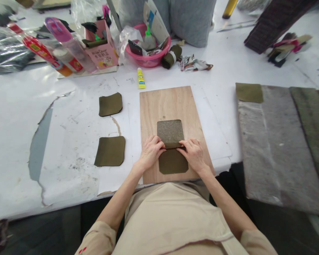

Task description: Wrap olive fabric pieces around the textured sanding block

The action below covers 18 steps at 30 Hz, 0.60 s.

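The speckled patch (170,130) has pale flecks over dark olive-brown and a plain olive strip (172,145) along its lower edge, while the smooth panel (173,162) is solid dark olive-brown. Pale tan with faint wood grain marks the board (164,102), and both the upper piece (110,105) and lower piece (110,151) at left are plain olive. The table covering (77,131) is white with dark smudges, the small tube (141,78) yellow and blue, the basket (146,61) bright pink, the apron (170,219) plain beige.
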Each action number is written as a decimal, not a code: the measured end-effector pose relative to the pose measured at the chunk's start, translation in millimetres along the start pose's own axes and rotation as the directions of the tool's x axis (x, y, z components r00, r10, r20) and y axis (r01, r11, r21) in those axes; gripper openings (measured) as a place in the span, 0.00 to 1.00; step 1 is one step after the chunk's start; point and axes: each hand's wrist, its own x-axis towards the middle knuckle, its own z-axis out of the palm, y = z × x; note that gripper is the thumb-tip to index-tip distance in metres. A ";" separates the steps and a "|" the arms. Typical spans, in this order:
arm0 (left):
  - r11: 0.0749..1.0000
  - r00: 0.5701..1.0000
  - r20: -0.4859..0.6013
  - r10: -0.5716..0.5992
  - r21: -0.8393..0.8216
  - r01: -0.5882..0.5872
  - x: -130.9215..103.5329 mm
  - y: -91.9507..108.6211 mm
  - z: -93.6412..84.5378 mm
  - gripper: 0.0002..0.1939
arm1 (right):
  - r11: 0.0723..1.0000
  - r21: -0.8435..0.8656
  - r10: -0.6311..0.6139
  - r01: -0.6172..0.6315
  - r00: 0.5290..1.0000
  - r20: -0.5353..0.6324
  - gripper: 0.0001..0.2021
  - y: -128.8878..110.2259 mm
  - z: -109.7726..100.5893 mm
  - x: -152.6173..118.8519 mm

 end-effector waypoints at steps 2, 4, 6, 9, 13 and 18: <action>1.000 1.000 0.000 -0.005 -0.024 0.005 0.0 -1.4 0.9 0.04 | 0.999 -0.019 0.027 -0.027 0.999 0.020 0.07 5.6 -8.9 -1.2; 0.999 1.000 -0.004 -0.008 -0.044 0.008 0.2 -2.9 1.8 0.04 | 0.999 0.001 0.049 -0.049 0.998 0.032 0.07 6.9 -14.5 -0.9; 0.998 1.000 -0.004 -0.010 -0.058 0.009 0.5 -4.1 1.8 0.05 | 0.997 0.060 0.047 -0.049 0.999 0.026 0.08 3.5 -14.1 1.6; 0.998 1.000 -0.007 -0.013 -0.068 0.013 1.4 -4.9 0.9 0.05 | 0.990 0.141 -0.007 0.005 1.000 0.017 0.09 -7.2 -3.5 8.8; 0.995 0.999 -0.045 -0.031 -0.101 0.026 0.8 -6.1 2.1 0.06 | 0.988 0.145 -0.063 0.055 0.997 0.051 0.07 -19.2 13.8 17.9; 0.987 0.988 -0.140 -0.065 -0.156 0.043 -6.6 -10.5 9.0 0.05 | 0.987 0.155 -0.052 0.045 0.998 0.037 0.05 -21.1 19.6 19.6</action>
